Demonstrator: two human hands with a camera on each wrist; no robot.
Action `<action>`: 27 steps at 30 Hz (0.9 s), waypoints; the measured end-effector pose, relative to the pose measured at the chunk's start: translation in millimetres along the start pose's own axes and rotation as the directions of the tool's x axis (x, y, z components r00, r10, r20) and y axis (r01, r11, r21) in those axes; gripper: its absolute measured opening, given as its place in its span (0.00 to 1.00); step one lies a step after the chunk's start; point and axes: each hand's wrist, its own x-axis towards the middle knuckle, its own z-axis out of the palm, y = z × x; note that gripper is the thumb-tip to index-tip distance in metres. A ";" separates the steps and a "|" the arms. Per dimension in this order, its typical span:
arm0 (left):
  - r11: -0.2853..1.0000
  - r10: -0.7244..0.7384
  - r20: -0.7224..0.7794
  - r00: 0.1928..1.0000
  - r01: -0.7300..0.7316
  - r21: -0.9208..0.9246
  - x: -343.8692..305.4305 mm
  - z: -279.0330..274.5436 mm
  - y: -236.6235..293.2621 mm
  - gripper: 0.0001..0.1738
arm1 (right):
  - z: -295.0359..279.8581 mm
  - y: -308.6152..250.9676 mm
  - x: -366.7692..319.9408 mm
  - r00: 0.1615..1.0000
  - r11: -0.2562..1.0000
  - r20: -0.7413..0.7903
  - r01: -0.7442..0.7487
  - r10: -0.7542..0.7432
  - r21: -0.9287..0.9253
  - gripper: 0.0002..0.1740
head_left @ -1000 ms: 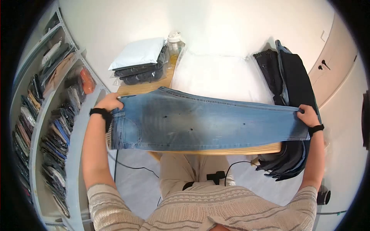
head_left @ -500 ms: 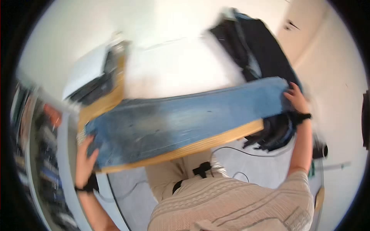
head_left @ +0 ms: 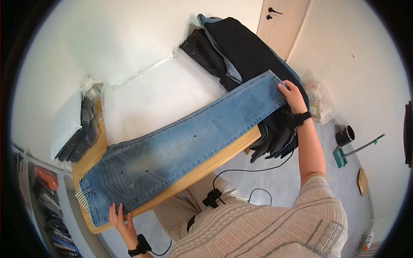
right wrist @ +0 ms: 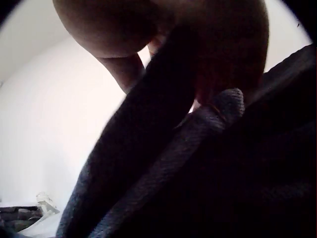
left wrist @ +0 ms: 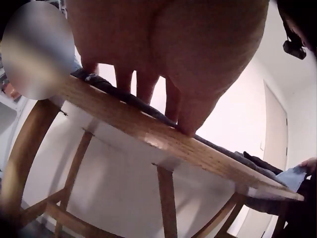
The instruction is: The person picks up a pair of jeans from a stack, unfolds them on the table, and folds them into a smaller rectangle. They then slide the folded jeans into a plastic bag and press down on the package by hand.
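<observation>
Lying flat: jeans (head_left: pixel 185 146) | left grip (head_left: pixel 120 219) flat on waistband | right grip (head_left: pixel 293 96) pinching hem

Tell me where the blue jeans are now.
In the head view the jeans lie flat along the table's near edge, waist by the left hand, hem held by the right hand, clear bag just behind them.

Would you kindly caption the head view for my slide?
Left hand and right hand spread blue jeans on a wooden table beside dark jeans.
</observation>
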 end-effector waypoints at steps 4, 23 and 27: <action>1.000 -0.002 -0.029 1.000 0.002 0.015 9.1 -2.5 -5.0 0.20 | -4.7 24.7 18.0 0.976 0.974 -0.017 -0.219 0.219 -0.059 0.20; 0.953 -0.080 -0.190 0.979 0.131 0.272 16.2 -29.9 -37.2 0.33 | -13.5 31.2 12.2 0.945 0.952 0.212 -0.279 0.249 0.124 0.20; 0.950 -0.140 -0.132 0.981 0.171 0.260 23.6 -31.8 -68.9 0.35 | -15.1 32.9 18.0 0.939 0.966 0.231 -0.256 0.255 -0.026 0.27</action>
